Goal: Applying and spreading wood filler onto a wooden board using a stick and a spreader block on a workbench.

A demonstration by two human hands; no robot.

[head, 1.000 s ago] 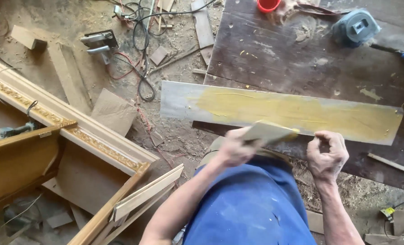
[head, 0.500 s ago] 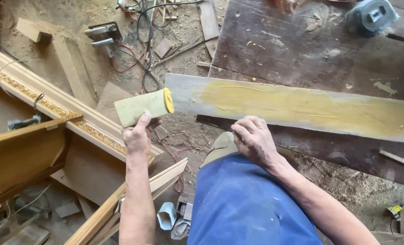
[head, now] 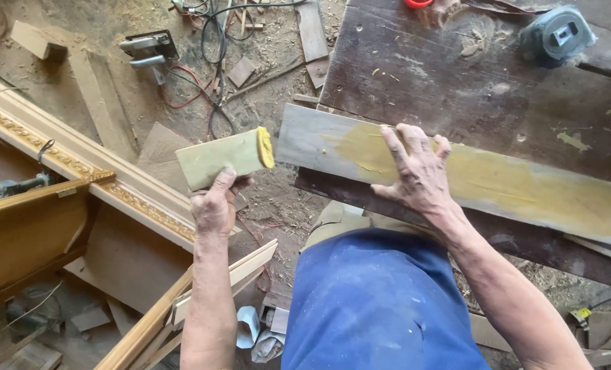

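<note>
Yellow putty coats one end of a small flat greenish wooden spreader (head: 224,159), which the left hand (head: 214,205) grips from below, thumb on its near face and the other fingers wrapped behind, holding it out over the sawdust-strewn floor (head: 113,20), just left of the board's end. The right hand (head: 417,175) lies palm-down on a long grey wooden plank smeared with yellow filler (head: 497,179), fingers spread and flat on the smeared patch near the plank's left end. The plank rests slantwise across a dark, scratched wooden workbench (head: 456,89), its left end jutting past the bench edge. At the bench's far right corner sits a grey power tool (head: 557,35). On the floor to the left run a long carved gilt moulding (head: 79,164) and a tangle of cables (head: 216,41).
</note>
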